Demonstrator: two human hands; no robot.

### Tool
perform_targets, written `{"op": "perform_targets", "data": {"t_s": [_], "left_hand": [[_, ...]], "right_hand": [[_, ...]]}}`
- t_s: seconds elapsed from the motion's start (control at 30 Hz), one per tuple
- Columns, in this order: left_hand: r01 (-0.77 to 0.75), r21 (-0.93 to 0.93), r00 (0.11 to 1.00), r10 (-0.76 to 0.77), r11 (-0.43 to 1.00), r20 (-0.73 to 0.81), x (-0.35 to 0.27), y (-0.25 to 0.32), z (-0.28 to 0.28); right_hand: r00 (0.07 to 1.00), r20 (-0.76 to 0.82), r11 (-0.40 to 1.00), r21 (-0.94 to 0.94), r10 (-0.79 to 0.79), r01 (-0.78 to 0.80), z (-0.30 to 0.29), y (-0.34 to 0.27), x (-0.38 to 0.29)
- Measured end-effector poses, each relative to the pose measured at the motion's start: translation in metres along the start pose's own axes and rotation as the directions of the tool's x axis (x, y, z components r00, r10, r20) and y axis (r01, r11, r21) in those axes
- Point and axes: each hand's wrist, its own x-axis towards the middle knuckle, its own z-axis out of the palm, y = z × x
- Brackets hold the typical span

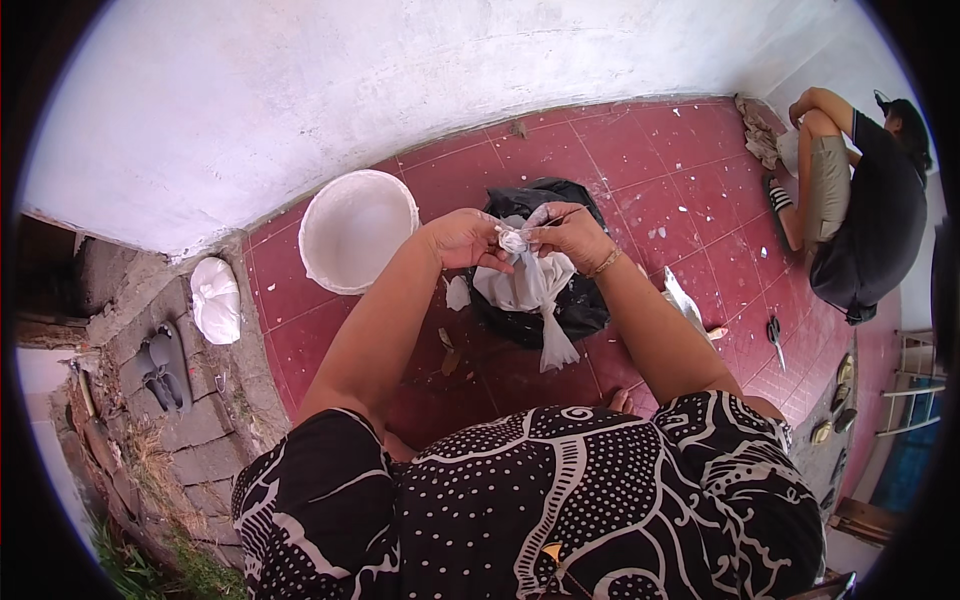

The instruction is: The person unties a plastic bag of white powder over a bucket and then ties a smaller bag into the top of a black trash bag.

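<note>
Both of my hands meet at the bunched neck of a white plastic bag (517, 289), above a black plastic bag (544, 330) spread on the red tile floor. My left hand (471, 238) grips one side of the gathered plastic with thumb and fingers. From the other side, my right hand (568, 232) pinches the same bunch. A twisted tail of translucent plastic (553, 337) hangs down toward me. What the white bag contains is hidden.
A whitish bucket (358, 231) stands at left by the wall. Scissors (775, 341) and a silvery packet (681, 300) lie at right. Another person (870, 202) sits at far right. A filled white bag (215, 300) and dark sandals (165, 367) rest on the paving.
</note>
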Motion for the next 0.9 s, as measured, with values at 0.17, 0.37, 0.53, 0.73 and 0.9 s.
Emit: {"op": "perform_targets", "data": {"t_s": [0.17,0.37,0.53,0.73,0.9], "left_hand": [[0.095,0.103,0.995,-0.093,0.99,-0.02,0.007,0.001,0.003],[0.121,0.35,0.974,-0.042,0.929,-0.224,0.005,0.011,0.051],[0.155,0.573,0.975,-0.03,0.805,-0.222,0.004,0.014,0.052],[0.223,0.878,0.962,0.05,0.424,-0.268,0.006,0.011,0.056],[0.116,0.909,0.978,0.115,0.4,-0.175,0.005,0.011,0.041]], "right_hand": [[0.993,-0.013,0.993,0.028,0.115,-0.115,-0.009,-0.01,-0.003],[0.948,0.155,0.953,-0.162,0.279,-0.254,-0.021,-0.007,-0.007],[0.9,0.246,0.921,0.058,0.361,-0.386,-0.013,0.003,-0.018],[0.848,0.304,0.892,-0.016,0.434,-0.451,-0.006,0.011,-0.026],[0.901,0.257,0.933,-0.185,0.35,-0.31,0.005,-0.001,-0.022]]}}
